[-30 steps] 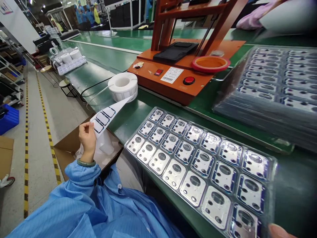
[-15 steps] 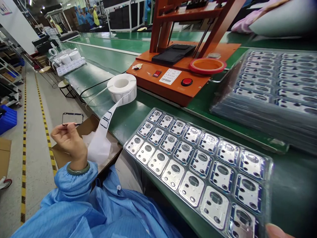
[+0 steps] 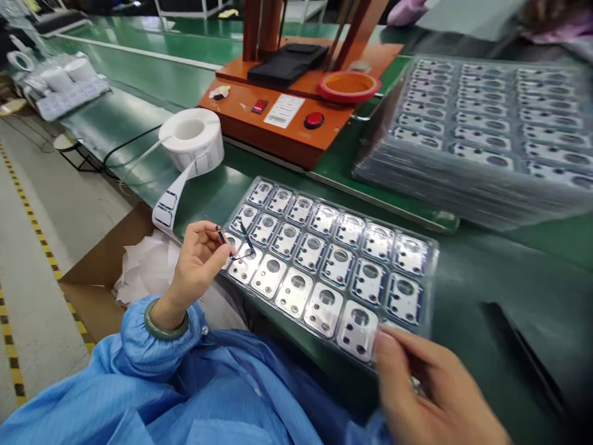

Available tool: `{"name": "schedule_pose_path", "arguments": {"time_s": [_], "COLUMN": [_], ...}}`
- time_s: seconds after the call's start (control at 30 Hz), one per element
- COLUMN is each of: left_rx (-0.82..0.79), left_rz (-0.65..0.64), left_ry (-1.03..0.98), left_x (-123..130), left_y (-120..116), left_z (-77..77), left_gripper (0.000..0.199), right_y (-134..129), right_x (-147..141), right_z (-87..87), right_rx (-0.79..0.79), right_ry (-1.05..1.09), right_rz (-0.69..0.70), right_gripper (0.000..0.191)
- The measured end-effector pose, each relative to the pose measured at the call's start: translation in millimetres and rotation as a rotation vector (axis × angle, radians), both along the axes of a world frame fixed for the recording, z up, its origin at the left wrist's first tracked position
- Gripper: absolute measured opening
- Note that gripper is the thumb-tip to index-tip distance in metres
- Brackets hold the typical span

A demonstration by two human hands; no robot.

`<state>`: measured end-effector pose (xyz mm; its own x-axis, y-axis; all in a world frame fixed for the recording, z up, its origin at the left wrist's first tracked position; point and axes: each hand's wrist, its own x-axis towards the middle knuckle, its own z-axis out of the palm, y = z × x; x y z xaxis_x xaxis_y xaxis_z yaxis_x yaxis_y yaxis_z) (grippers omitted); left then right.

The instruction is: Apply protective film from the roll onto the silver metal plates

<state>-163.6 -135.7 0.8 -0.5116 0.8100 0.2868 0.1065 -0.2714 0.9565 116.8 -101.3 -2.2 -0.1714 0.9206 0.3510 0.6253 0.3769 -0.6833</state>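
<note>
A thin dark rectangular adhesive frame (image 3: 246, 236) is pinched between the thumb and fingers of my left hand (image 3: 197, 262), over the left end of a clear tray (image 3: 434, 272). Silvery metal plates (image 3: 294, 290) with round holes lie in rows in this tray; many carry dark edging, while those in the near row look plain. My right hand (image 3: 430, 383) is at the tray's near right corner, thumb and fingers closed together. A small shiny bit shows between them, but I cannot make out what it is. The corner cell is mostly hidden by this hand.
A white label roll (image 3: 191, 139) trails its strip toward a cardboard box (image 3: 99, 272) of crumpled paper. Behind the tray stands an orange press (image 3: 278, 133) bearing a red tape ring (image 3: 349, 86). Stacked trays (image 3: 467, 167) rise at right. A blurred black tool (image 3: 523, 358) lies nearby.
My left hand has brought the adhesive frame rightward, from beside the box to above the tray. My right hand has come further into view at the tray's corner. The camera view has shifted right.
</note>
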Motion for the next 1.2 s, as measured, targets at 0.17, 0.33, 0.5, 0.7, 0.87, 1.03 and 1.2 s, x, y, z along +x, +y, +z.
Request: {"name": "schedule_pose_path", "arguments": {"time_s": [0.17,0.33,0.5,0.7,0.87,1.03,1.2], "left_rx": [-0.079,-0.109,-0.125,-0.135,-0.13,-0.073,0.055], "left_rz": [-0.183,-0.228,-0.266,-0.299,-0.316,-0.355,-0.282], "left_ry": [-0.035,0.011,0.03,0.048,0.068,0.35,0.639], "left_x": [20.2,23.8,23.7,24.5,26.3,24.6,29.8], "left_y": [7.1,5.5,3.1,2.0,0.9,-2.6,-3.3], "left_z": [-0.7,-0.2,-1.5,-3.0,-3.6,-1.6,1.7], "left_gripper": [0.028,0.029,0.031,0.032,0.033,0.04,0.062], "right_y": [9.2,20.0,22.5,20.9,18.1,6.6,-7.8], "right_x": [-55.6,-77.7,-85.7,-87.7,-85.5,-76.1,-58.8], "right_z": [27.0,26.3,19.9,13.0,16.1,21.3,19.0], "right_rx": [-0.133,-0.282,-0.382,-0.448,-0.435,-0.362,-0.297], "right_ry": [0.123,0.191,0.232,0.25,0.267,0.307,0.378], "right_rz": [0.298,0.351,0.373,0.342,0.338,0.269,0.134], "right_gripper": [0.01,0.011,0.009,0.01,0.01,0.01,0.01]}}
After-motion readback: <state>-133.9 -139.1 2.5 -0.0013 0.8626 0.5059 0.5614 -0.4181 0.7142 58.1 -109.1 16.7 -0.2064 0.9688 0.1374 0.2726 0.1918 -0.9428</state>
